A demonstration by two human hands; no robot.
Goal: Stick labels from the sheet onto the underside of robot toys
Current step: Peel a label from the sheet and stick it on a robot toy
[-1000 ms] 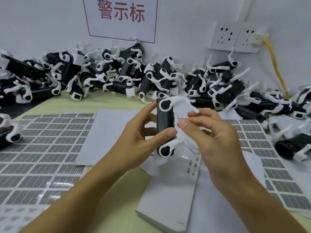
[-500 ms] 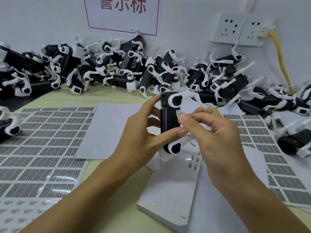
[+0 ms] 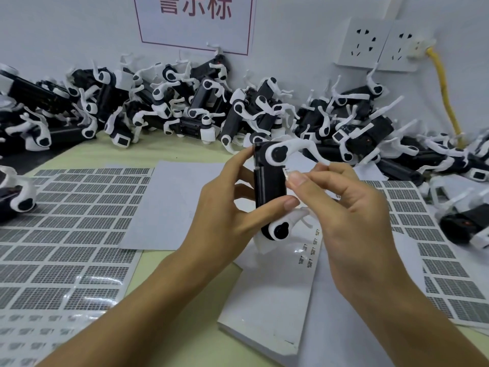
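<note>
- Held robot toy (image 3: 270, 186): black body, white legs, black round spots at the leg joints.
- Toy pile (image 3: 238, 112) along the wall: same black-and-white scheme throughout; red dots seen on a few at far right.
- Label sheets (image 3: 66, 221): glossy white backing, dense grey grid of small printed rectangles in rows.
- Label (image 3: 287, 174) at the right thumb: white, print too small to read.
- Paper stack (image 3: 267, 308): plain white, a few small black marks near its top edge.
- Bench (image 3: 164, 271): pale yellow-green.
- Wall sign (image 3: 195, 19): white, thin dark-red border, red characters.
- Sockets (image 3: 381, 43): white; cable (image 3: 447, 99) yellow.
</note>
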